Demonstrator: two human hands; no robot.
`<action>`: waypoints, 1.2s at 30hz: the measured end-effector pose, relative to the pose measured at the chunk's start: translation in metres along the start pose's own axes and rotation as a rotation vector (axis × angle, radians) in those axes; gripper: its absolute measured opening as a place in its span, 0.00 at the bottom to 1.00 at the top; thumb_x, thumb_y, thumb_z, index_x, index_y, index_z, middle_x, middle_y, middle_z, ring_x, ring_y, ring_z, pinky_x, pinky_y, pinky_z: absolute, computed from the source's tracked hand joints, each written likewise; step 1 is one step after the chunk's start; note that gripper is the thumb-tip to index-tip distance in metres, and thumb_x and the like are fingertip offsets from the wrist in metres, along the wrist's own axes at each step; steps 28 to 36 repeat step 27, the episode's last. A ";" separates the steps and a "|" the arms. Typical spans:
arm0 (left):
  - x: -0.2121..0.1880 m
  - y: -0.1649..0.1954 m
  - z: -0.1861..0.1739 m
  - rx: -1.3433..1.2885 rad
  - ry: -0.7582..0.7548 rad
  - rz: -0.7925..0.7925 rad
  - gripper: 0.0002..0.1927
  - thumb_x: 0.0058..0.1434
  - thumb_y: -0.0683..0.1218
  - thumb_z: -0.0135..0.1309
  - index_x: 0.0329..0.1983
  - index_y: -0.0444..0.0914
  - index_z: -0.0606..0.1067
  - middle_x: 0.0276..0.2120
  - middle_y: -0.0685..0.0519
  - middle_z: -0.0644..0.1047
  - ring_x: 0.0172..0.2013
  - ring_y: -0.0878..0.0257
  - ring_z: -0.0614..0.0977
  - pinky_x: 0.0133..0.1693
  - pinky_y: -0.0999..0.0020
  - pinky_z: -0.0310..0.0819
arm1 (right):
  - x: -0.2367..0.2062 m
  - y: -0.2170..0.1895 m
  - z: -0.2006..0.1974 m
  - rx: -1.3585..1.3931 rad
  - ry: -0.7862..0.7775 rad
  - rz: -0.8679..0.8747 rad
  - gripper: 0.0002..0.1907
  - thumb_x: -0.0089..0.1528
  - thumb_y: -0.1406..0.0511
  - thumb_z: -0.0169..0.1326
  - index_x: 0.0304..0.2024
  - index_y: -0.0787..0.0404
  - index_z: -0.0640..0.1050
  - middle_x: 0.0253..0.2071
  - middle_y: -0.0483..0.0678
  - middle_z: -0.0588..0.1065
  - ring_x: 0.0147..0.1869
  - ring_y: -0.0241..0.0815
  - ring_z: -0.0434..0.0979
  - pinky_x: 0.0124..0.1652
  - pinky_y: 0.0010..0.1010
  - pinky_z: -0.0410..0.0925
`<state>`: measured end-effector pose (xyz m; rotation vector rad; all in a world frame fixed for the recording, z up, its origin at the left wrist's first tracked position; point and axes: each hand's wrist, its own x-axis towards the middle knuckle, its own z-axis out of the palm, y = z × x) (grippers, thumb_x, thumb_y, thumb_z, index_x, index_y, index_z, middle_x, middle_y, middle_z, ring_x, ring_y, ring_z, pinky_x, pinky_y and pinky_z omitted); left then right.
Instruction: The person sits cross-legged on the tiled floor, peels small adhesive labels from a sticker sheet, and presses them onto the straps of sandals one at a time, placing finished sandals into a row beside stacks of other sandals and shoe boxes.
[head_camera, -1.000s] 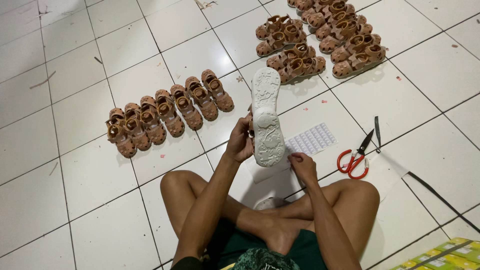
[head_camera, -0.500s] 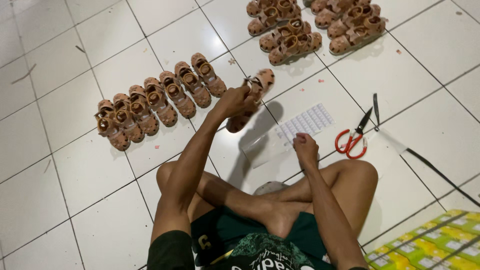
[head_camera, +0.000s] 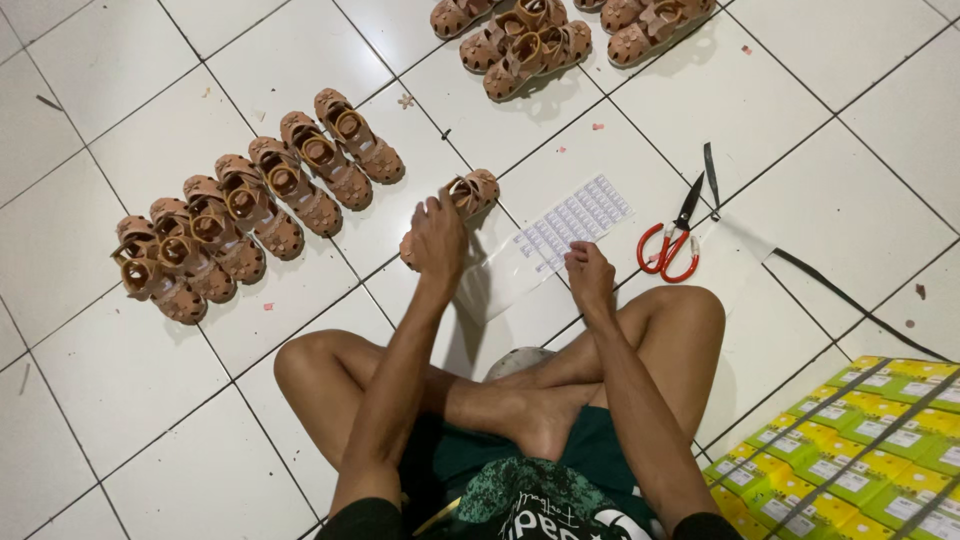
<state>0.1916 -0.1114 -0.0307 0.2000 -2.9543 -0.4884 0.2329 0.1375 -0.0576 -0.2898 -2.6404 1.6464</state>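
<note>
I am sitting cross-legged on the white tiled floor (head_camera: 120, 380), and everything I am working with is lying ahead of my knees. The biggest group is the row of brown sandals (head_camera: 255, 205) off to my left front: I am counting seven, lined up side by side, each with its long axis slanting from near-left to far-right, the row itself running away from me toward the upper right. Farther out, a looser heap of sandals (head_camera: 540, 35) is sitting at the top edge; I am making out about six, but the frame is cutting some off. At my right, a stack of yellow-green boxes (head_camera: 850, 450) is lying partly out of view, so I cannot tell their count.

My left hand (head_camera: 438, 238) is grasping one more sandal (head_camera: 468, 195), fingers wrapped over its heel half, its long axis pointing away and to the right, nearly parallel with the row. It is lying just right of the row's far end, near but apart from the last sandal there, and this hand is clearly the nearer one.

My right hand (head_camera: 588, 275) is hovering curled over one sheet of small labels (head_camera: 565, 225); I cannot tell whether the fingers are pinching a label. One pair of red-handled scissors (head_camera: 672, 240) is lying just right of the sheet.
</note>
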 end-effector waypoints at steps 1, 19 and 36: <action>-0.012 0.007 0.012 -0.001 0.083 0.093 0.27 0.60 0.49 0.58 0.59 0.31 0.70 0.44 0.35 0.78 0.44 0.43 0.81 0.38 0.50 0.80 | -0.001 0.000 -0.001 -0.014 -0.007 -0.007 0.16 0.64 0.69 0.55 0.54 0.67 0.77 0.43 0.53 0.82 0.44 0.41 0.83 0.44 0.30 0.75; -0.094 0.060 0.067 -0.565 0.020 0.036 0.44 0.48 0.45 0.70 0.66 0.27 0.64 0.53 0.36 0.75 0.56 0.41 0.74 0.56 0.53 0.70 | -0.013 0.013 0.013 -0.415 -0.163 -0.370 0.20 0.60 0.71 0.60 0.55 0.65 0.74 0.45 0.58 0.81 0.50 0.59 0.80 0.47 0.44 0.73; -0.064 0.030 0.076 -1.232 -0.597 -0.204 0.21 0.58 0.44 0.61 0.54 0.34 0.77 0.44 0.45 0.83 0.46 0.52 0.83 0.49 0.64 0.76 | -0.017 0.014 0.002 -0.133 -0.185 -0.293 0.23 0.62 0.68 0.61 0.60 0.63 0.72 0.50 0.58 0.81 0.55 0.50 0.83 0.53 0.37 0.75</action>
